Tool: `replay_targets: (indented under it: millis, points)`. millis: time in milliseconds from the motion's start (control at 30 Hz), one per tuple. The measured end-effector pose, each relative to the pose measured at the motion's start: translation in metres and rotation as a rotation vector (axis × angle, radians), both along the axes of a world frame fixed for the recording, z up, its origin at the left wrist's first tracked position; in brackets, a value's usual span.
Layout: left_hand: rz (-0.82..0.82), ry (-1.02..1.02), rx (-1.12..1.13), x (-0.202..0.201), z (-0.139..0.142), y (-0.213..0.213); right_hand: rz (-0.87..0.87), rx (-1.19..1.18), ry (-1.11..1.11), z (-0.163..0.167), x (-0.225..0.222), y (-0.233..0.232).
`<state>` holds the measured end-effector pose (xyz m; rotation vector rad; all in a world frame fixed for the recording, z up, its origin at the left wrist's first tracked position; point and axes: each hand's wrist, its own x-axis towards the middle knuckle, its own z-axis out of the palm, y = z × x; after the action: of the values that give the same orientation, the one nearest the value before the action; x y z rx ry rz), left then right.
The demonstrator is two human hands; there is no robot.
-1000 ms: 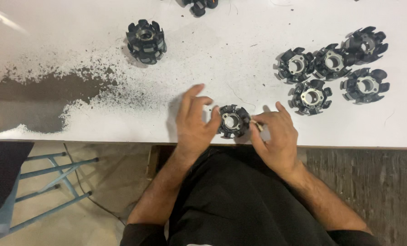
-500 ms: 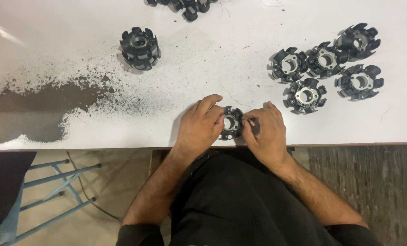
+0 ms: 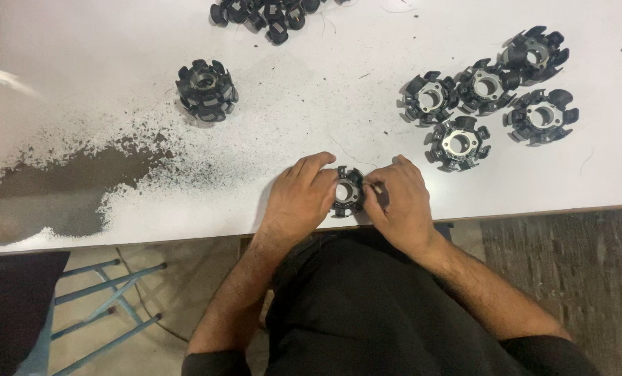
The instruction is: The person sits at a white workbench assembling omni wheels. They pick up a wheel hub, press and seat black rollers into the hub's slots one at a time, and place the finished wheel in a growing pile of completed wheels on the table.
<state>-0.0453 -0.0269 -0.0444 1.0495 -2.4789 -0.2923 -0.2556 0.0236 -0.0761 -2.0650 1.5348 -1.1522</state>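
Both grips close on one black, toothed, ring-shaped metal core [image 3: 348, 191] at the white surface's [image 3: 81, 56] lower-centre edge, left hand [image 3: 299, 197] steadying, right hand [image 3: 399, 202] apparently working its rim, which likely calls next for fine fingertip turning.

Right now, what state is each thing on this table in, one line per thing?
black toothed ring part: flat on the table edge, held between both hands.
left hand: fingers curled on the part's left side.
right hand: gripping the part's right side.
cluster of five ring parts: lying flat, touching one another, untouched.
single ring part: lying alone, untouched.
pile of parts: heaped at the far edge.
white table: surface worn dark at the left.
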Motion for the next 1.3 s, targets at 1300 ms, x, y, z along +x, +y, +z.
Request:
replay_targets:
  millis: [1300]
  points:
    - [0.19,0.327,0.158,-0.01,-0.018,0.021,0.035,-0.172,0.009,-0.004,0.009,0.014]
